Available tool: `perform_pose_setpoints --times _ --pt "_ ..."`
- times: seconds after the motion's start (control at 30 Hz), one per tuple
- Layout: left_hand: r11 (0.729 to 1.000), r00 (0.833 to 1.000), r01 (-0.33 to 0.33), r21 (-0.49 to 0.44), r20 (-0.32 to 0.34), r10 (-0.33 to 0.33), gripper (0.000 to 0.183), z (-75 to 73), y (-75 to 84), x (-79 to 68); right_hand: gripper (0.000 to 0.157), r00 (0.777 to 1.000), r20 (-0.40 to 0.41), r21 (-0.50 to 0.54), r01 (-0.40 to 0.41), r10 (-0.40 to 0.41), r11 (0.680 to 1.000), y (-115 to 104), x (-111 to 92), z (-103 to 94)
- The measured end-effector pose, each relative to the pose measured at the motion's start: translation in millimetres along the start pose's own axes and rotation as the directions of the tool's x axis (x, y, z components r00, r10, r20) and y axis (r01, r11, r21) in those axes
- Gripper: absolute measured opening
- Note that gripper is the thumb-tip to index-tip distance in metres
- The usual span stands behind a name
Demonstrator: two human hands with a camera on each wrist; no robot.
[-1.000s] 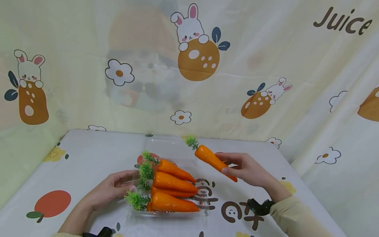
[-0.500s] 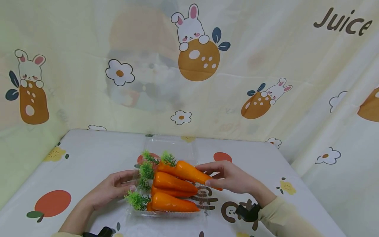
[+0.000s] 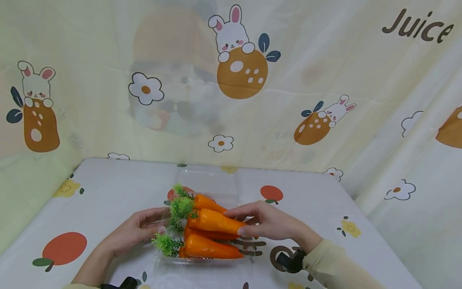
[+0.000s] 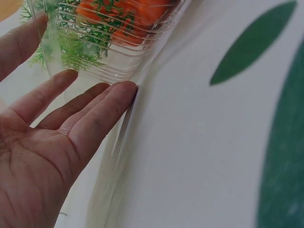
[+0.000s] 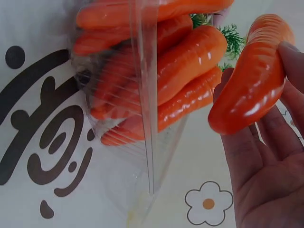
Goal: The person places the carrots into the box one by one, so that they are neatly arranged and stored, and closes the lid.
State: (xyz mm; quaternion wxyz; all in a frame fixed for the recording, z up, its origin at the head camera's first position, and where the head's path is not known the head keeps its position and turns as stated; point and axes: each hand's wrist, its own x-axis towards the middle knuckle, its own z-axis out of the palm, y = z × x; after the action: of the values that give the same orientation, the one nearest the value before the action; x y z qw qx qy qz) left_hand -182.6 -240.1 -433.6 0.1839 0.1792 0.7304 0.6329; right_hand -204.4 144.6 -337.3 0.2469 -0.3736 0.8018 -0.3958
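Note:
My right hand (image 3: 270,222) pinches a toy orange carrot (image 3: 216,222) by its pointed end, thumb on one side and fingers on the other. It lies over several other carrots (image 3: 213,247) with green leafy tops in a clear plastic clamshell box (image 3: 202,261). The right wrist view shows the gripped carrot (image 5: 259,78) beside the box's upright clear wall (image 5: 148,114). At the box's left side my left hand (image 3: 138,224) touches the plastic. In the left wrist view its fingers (image 4: 102,116) are fairly straight against the ribbed wall.
Behind the box its clear lid (image 3: 207,180) lies folded open on the printed white tablecloth (image 3: 126,184). A curtain (image 3: 173,136) with rabbits and flowers hangs behind and at both sides. Dark straps (image 3: 290,261) sit at the wrists.
My right hand has brought the carrot from the upper right, leftward and down, onto the carrots in the box. The left hand and the box have stayed in place.

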Motion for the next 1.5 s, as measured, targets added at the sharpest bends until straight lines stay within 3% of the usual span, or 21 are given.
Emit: perform_pose_setpoints --times 0.6,0.87,1.13,1.5 --pt "1.0 1.0 0.005 0.002 -0.002 -0.005 0.068 0.4 0.2 -0.3 0.044 0.998 0.045 0.05 0.039 -0.041 0.998 1 2 2.2" --pt "1.0 1.0 0.007 0.001 -0.004 -0.007 0.069 0.8 -0.2 -0.4 0.044 0.999 0.023 0.073 0.048 -0.049 0.996 -3 1 0.3" --pt "0.999 1.0 0.025 0.02 -0.017 -0.025 0.069 1.1 0.9 -0.5 0.043 0.995 0.073 0.091 0.063 -0.07 0.994 3 5 3.0" --pt "0.998 0.998 0.053 0.026 -0.029 -0.053 0.069 0.8 0.8 -0.8 0.044 0.998 0.061 0.065 -0.001 -0.003 0.998 12 17 11.9"
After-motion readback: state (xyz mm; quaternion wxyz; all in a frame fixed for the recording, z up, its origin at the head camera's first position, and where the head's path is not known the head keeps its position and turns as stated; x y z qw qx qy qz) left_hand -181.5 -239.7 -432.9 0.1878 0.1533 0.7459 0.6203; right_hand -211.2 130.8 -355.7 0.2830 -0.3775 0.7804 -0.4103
